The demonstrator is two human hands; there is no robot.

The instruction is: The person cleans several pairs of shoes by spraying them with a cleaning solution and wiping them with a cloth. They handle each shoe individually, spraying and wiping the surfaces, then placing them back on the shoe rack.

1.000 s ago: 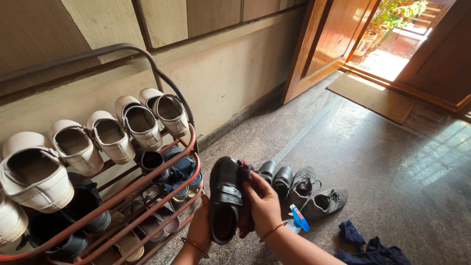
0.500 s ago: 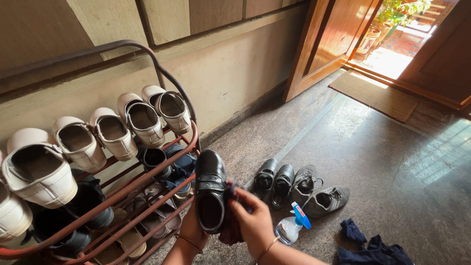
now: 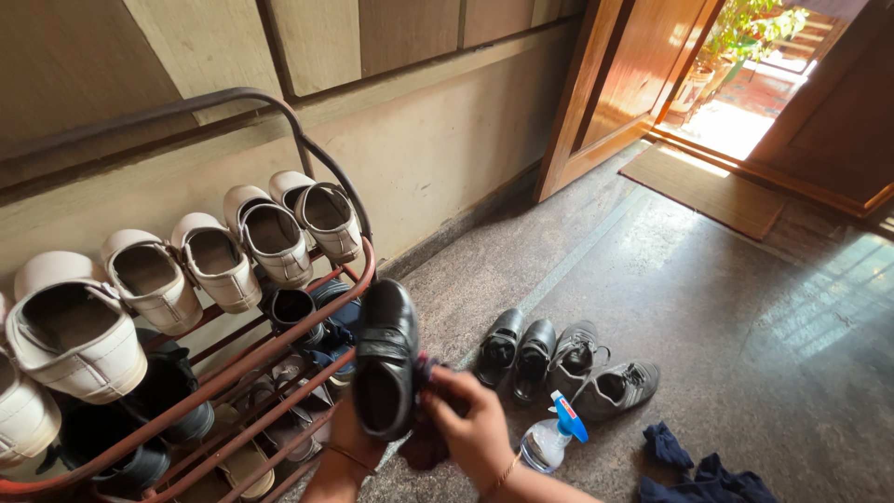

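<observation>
At lower centre of the frame, a person's left hand (image 3: 346, 436) gripped a black strapped shoe (image 3: 383, 359) from beneath, holding it toe-up beside the red metal shoe rack (image 3: 279, 345). The right hand (image 3: 466, 424) was closed on a dark maroon cloth (image 3: 424, 442), pressed against the shoe's side. Cream shoes (image 3: 214, 261) lined the rack's top tier at left. On the stone floor to the right stood two pairs of dark shoes (image 3: 559, 359) and a spray bottle (image 3: 549, 436), with blue cloths (image 3: 698, 470) at lower right.
</observation>
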